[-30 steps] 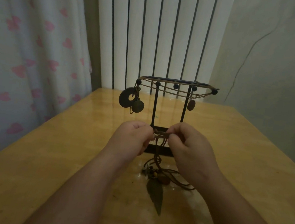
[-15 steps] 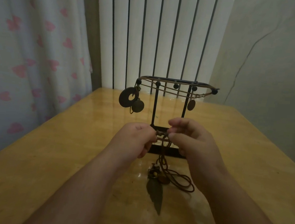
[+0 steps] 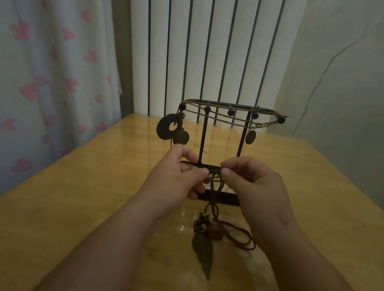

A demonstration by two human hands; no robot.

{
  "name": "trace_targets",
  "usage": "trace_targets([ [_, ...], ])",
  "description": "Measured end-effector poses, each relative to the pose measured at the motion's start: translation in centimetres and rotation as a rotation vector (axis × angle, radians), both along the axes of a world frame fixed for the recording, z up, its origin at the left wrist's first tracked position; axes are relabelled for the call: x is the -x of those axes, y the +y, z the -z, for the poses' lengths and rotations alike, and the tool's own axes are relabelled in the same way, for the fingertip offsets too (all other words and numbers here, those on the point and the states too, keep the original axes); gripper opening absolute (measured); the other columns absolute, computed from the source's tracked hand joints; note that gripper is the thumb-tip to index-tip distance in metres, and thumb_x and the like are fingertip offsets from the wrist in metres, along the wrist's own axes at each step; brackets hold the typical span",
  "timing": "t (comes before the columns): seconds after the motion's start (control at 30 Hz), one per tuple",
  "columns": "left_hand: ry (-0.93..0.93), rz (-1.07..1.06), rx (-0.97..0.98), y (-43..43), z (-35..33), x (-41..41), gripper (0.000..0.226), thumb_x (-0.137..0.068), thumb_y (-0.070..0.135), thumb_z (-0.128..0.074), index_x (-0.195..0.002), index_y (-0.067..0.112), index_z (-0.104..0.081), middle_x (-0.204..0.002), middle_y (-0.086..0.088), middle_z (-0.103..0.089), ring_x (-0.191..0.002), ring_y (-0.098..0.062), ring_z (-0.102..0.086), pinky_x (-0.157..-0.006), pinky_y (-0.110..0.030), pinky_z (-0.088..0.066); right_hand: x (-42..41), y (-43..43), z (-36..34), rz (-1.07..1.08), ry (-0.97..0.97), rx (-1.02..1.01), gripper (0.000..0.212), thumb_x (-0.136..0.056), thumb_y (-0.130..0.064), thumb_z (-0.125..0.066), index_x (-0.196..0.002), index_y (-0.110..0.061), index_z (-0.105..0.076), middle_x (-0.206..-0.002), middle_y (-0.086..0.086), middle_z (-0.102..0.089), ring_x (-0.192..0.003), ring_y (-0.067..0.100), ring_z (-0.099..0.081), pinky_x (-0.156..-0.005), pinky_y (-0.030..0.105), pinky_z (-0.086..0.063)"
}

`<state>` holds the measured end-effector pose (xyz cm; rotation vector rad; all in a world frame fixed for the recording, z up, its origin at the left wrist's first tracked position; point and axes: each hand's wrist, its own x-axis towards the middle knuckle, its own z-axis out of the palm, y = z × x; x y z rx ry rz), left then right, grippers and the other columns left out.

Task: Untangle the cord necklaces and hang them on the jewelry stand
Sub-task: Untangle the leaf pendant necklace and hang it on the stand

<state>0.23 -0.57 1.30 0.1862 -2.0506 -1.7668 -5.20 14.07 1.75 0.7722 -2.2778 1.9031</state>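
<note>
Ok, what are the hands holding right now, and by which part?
The left hand and right hand each pinch the tangled brown cords at their top end; the feather pendant lies on the table.

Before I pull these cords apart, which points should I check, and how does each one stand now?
1. Grip: left hand and right hand both pinch the tangled cords: ok.
2. Strands separated: they cross just below the pinch: not ok.
3. Pendants free: leaf pendant and beads lie bunched on the table: not ok.
4. Cords clear of the jewelry stand base: cannot tell.
5. Stand upright: ok.
6. Free hook on the top bar: cannot tell.
</note>
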Motion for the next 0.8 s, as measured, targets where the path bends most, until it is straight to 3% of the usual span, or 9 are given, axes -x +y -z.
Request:
trace_targets([
  [0.13,0.004,0.043,-0.125,-0.1,0.1,0.3,0.021,-0.095,0.012,-0.058,-0.107,0.027,-0.051,-0.079,0.0,-0.067,-0.077,-0.018,-0.059,-0.066,-0.032,-0.046,0.1,0.1,-0.4,-0.187,-0.434,0.412,0.019,-0.093,-0.005,-0.056,-0.106,-0.017,-0.064,-0.087,0.007,-0.063,-0.064,0.013,-0.048,-0.06,0.028,-0.037],
  [0.23,0.037,0.038,-0.179,0.2,0.2,0.5,0.023,-0.095,0.008,-0.056,-0.107,0.026,-0.051,-0.076,0.003,-0.064,-0.077,-0.018,-0.056,-0.065,-0.033,-0.044,0.3,0.0,-0.5,-0.328,-0.583,0.522,0.021,-0.093,-0.003,-0.047,-0.107,-0.013,-0.06,-0.072,0.004,-0.053,-0.056,0.012,-0.037,-0.054,0.028,-0.029],
  [0.37,0.064,0.05,-0.247,0.6,0.1,0.5,0.022,-0.096,0.004,-0.053,-0.107,0.024,-0.052,-0.079,-0.001,-0.061,-0.077,-0.018,-0.053,-0.063,-0.032,-0.044,0.3,0.2,-0.5,-0.414,-0.513,0.443,0.008,-0.09,-0.013,-0.053,-0.093,-0.014,-0.06,-0.062,-0.002,-0.041,-0.055,0.011,-0.034,-0.053,0.027,-0.029],
  [0.43,0.091,0.062,-0.299,0.7,0.0,0.3,0.023,-0.097,0.003,-0.05,-0.107,0.023,-0.052,-0.079,-0.002,-0.06,-0.077,-0.018,-0.053,-0.063,-0.031,-0.044,0.3,0.4,-0.5,-0.401,-0.458,0.374,0.012,-0.079,-0.015,-0.058,-0.091,-0.014,-0.061,-0.06,-0.004,-0.041,-0.054,0.011,-0.035,-0.053,0.028,-0.03],
  [0.6,0.161,0.042,-0.402,1.0,-0.3,0.3,0.02,-0.099,0.004,-0.045,-0.104,0.022,-0.052,-0.083,-0.008,-0.063,-0.08,-0.019,-0.062,-0.064,-0.032,-0.046,-0.4,0.1,-0.6,-0.151,-0.195,0.025,0.01,-0.09,-0.014,-0.061,-0.089,-0.019,-0.07,-0.072,-0.009,-0.064,-0.067,0.008,-0.053,-0.061,0.025,-0.039],
  [0.8,0.235,0.001,-0.645,0.9,-0.6,0.4,0.023,-0.099,0.001,-0.042,-0.096,0.019,-0.055,-0.076,-0.007,-0.062,-0.068,-0.015,-0.062,-0.054,-0.025,-0.048,-0.3,-0.3,-0.8,-0.105,-0.28,0.069,0.017,-0.096,-0.019,-0.052,-0.089,-0.017,-0.066,-0.065,-0.005,-0.061,-0.058,0.012,-0.043,-0.057,0.03,-0.034],
])
